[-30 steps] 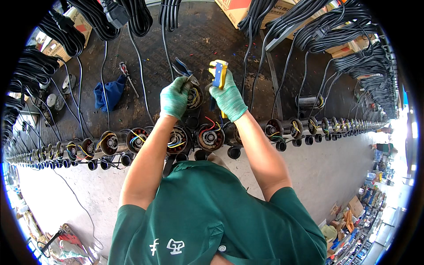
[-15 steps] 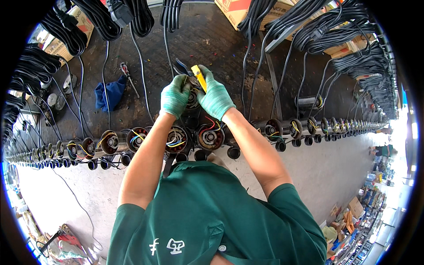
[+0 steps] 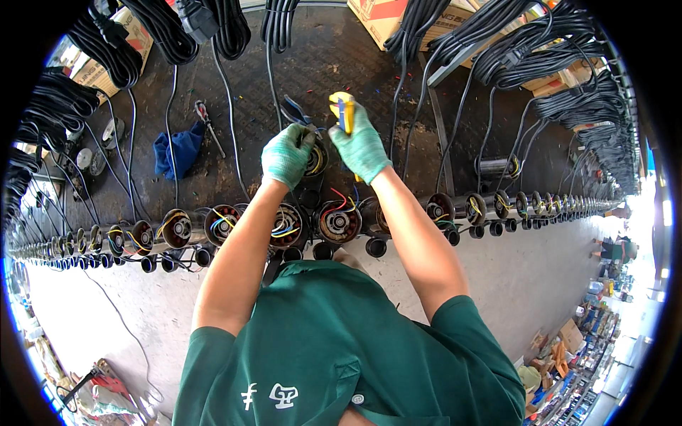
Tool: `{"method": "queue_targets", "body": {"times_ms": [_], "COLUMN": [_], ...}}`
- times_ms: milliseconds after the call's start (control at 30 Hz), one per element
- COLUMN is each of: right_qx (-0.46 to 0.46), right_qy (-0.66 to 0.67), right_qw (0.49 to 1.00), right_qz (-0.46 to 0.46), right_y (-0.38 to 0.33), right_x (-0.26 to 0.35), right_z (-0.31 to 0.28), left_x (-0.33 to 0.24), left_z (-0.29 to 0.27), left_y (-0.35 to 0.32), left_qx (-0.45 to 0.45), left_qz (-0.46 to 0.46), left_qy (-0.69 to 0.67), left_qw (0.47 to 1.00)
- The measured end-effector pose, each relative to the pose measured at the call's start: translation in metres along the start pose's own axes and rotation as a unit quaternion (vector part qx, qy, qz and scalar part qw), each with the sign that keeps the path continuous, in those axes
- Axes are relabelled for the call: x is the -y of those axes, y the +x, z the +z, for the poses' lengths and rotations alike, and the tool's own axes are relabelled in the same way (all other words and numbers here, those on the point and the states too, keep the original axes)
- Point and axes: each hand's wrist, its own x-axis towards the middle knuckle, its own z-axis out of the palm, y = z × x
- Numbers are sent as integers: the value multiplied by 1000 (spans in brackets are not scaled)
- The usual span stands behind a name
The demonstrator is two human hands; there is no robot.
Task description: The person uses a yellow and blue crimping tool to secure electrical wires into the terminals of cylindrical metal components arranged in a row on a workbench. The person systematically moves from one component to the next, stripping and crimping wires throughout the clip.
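My right hand (image 3: 362,148), in a green knitted glove, is closed around a yellow hand tool with a dark blue part (image 3: 345,113); its exact kind is not plain. My gloved left hand (image 3: 285,156) has its fingers pinched at the edge of an open round motor housing (image 3: 315,160). Thin wires show near those fingertips, but what they grip is too small to make out. Just beyond the left fingers lies a dark tool with blue handles (image 3: 295,110), partly hidden. Closer to me, another open motor (image 3: 339,219) shows red and yellow wires.
A long row of cylindrical motors (image 3: 177,228) lines the bench's near edge. Coiled black power cables (image 3: 280,25) hang along the far side, their leads running down across the dark bench (image 3: 341,67). A blue cloth (image 3: 177,150) and a screwdriver (image 3: 210,129) lie to the left.
My right hand has moved slightly right, away from the left, and the yellow tool has turned more upright. The left hand has shifted a little right and stays pinched by the motor.
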Motion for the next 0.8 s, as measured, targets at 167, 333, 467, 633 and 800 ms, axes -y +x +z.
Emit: {"method": "queue_targets", "body": {"times_ms": [167,333,467,633,800], "right_qx": [85,109,150,155,155], "right_qy": [267,315,344,277,253], "right_qw": [949,924,908,936,944], "right_qz": [145,188,186,151,145], "right_y": [-30,-41,-33,-27,-26], "right_x": [8,9,0,0,0], "right_z": [-27,-23,-18,-15,-16], "left_x": [2,-4,-4,-3,-6], "left_z": [2,3,2,1,0], "left_y": [-1,-2,-2,0,-1], "left_qx": [-40,-27,-17,-20,-18], "left_qz": [4,-2,-9,8,0], "left_qy": [44,51,50,59,48], "left_qw": [998,998,999,998,999]}}
